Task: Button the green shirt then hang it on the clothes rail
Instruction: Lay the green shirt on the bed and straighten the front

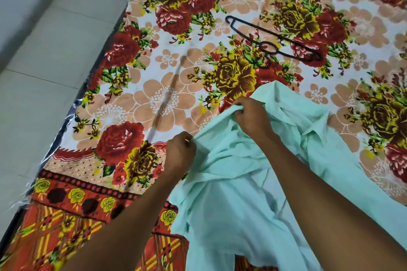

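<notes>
Green shirt [242, 193] lies crumpled on the floral bedsheet [154, 99], lower right; its hem runs off the bottom edge, and folds hide the buttons and placket. Collar visible at right. Left hand [179, 153] is closed, pinching the shirt's left edge. Right hand [253, 117] is curled, gripping a bunched fold higher up. Black hanger [275, 40] lies flat on the sheet, well apart.

The green shirt [242, 193] runs off the bottom edge, its buttons lost in crumpled folds. Fingertips of the left hand [179, 153] and right hand [251, 116] are buried in the cloth. The bedsheet [154, 99] is cut off at top, right and bottom.
</notes>
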